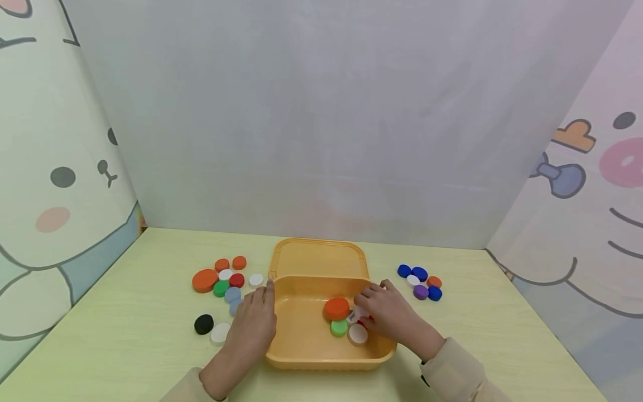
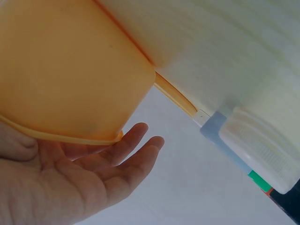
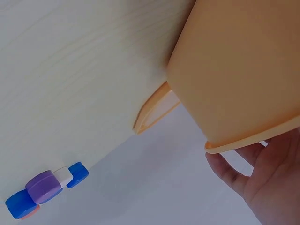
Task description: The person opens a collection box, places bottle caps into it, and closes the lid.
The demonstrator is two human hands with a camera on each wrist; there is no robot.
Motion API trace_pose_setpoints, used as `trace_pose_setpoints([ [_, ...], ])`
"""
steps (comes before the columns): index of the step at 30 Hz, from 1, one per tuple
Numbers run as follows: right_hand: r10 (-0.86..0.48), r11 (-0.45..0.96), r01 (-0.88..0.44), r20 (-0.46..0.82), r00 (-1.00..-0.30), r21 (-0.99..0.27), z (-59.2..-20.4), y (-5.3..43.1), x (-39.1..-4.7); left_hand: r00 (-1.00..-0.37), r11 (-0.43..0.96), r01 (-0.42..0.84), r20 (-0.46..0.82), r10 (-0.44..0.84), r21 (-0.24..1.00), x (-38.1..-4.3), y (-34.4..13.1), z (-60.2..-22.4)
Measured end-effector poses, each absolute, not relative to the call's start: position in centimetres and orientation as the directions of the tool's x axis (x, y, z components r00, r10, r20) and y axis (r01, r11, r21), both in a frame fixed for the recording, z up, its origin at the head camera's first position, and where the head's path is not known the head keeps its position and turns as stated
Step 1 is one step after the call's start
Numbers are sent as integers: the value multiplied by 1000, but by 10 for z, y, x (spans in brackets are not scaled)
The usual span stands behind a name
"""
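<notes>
An orange plastic box point(image 1: 296, 335) stands in front of me with several bottle caps inside, among them an orange cap point(image 1: 336, 308), a light green cap point(image 1: 339, 328) and a white cap point(image 1: 358, 334). My left hand point(image 1: 253, 324) rests on the left rim, its fingers fairly straight and pointing away from me. In the left wrist view these fingers point(image 2: 136, 161) reach past the rim's corner. My right hand point(image 1: 389, 312) reaches over the right rim and pinches a whitish cap point(image 1: 359, 313) above the others. In the right wrist view the box wall hides its fingertips.
An orange lid point(image 1: 318, 259) lies behind the box. On the left are several caps, including a large orange one point(image 1: 205, 281), a black one point(image 1: 204, 324) and a green one point(image 1: 221, 288). Blue point(image 1: 419, 273), purple point(image 1: 421, 292), white and orange caps lie at right.
</notes>
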State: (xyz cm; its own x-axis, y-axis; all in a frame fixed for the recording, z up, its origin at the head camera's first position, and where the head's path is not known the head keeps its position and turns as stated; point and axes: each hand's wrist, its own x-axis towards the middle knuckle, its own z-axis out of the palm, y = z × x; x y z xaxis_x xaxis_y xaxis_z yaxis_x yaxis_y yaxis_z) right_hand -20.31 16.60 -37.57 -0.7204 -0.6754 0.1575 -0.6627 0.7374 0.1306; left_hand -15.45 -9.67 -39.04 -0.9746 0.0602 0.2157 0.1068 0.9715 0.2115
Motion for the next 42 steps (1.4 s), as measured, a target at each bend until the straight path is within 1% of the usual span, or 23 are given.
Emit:
trace_pose_setpoints([
  [16,-664,748,-651,144,-734,130,-370,169,-204,-974,970,112,217,64,214,-154,-97,-391],
  [24,-608,794,-594,146,-780,131,-354,175,-203,-973,970,114,224,64,217,-155,-98,-391],
  [27,-602,799,-588,175,-779,127,-348,179,-204,-972,969,115,225,65,217,-155,-98,-390],
  [32,-619,784,-600,273,-736,159,-344,192,-209,-970,969,117,234,64,219,-155,-98,-390],
  [35,-614,787,-593,312,-725,172,-345,203,-214,-968,969,121,243,66,216,-155,-99,-390],
  [42,-566,822,-545,337,-752,164,-354,232,-227,-970,968,119,235,66,220,-155,-98,-391],
])
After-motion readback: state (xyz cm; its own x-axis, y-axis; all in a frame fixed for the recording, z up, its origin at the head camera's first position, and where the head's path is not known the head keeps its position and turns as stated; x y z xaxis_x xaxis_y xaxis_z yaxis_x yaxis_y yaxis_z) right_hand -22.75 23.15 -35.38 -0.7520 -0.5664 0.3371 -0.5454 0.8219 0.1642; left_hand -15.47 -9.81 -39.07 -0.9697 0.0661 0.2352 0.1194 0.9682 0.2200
